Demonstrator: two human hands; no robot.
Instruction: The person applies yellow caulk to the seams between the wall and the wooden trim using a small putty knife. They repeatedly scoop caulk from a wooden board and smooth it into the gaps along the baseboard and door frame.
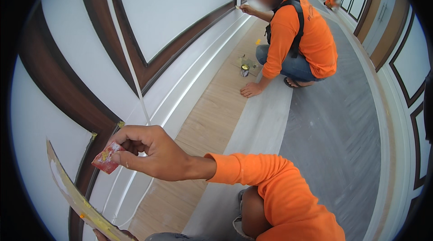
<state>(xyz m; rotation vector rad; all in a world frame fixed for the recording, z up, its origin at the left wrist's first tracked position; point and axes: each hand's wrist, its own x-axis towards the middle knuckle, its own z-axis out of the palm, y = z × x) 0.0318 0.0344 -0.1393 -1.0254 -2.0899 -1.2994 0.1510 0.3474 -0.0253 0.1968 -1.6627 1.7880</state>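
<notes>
My right hand [158, 153], reaching in from an orange sleeve, pinches a small red scraper [104, 159] smeared with yellow and white paste. The scraper is held in front of the dark brown wall moulding [101, 121], where dabs of yellow filler [94, 136] show at the corner. At the lower left my left hand [100, 235] is only partly in view, at the lower end of a long thin board [79, 198]. Yellow paste lies along that board, with a paler patch near its upper end. Most of the left hand's fingers are hidden.
A person in an orange shirt [300, 38] squats ahead, one hand at the wall, the other on the floor. Beside them stands an open tin [244, 70]. A white cable [131, 67] hangs down the wall. Other people [332, 2] are farther along the corridor.
</notes>
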